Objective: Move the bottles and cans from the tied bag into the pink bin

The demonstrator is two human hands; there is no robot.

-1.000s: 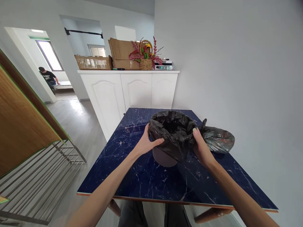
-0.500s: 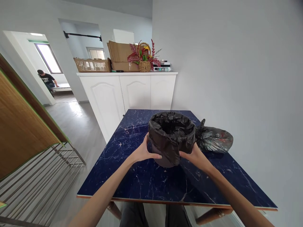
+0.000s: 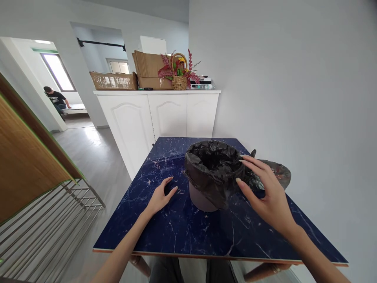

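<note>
A round trash can [image 3: 203, 199] stands upright on the blue marbled table [image 3: 203, 236]. Its rim is covered by a black trash bag [image 3: 206, 177] folded down over the outside. To its left, my left hand [image 3: 160, 196] is apart from it, thumb and fingers spread, holding nothing. My right hand [image 3: 266, 192] is raised at the can's right side with fingers apart, close to the bag's edge; whether the fingertips touch it I cannot tell. Behind that hand lies a tied, filled black plastic bag [image 3: 279, 175], partly hidden.
Beyond the table stands a white cabinet [image 3: 172, 114] bearing cardboard boxes [image 3: 114, 81] and a flower basket [image 3: 179, 82]. A metal rack [image 3: 73, 212] with a wooden board [image 3: 29, 157] is at the left. A wall runs along the right. A person [image 3: 57, 100] sits in the far room.
Both hands have let go of the bag-lined can. My left hand has drawn back to the left; my right hand has risen and moved right. The can stays in place.
</note>
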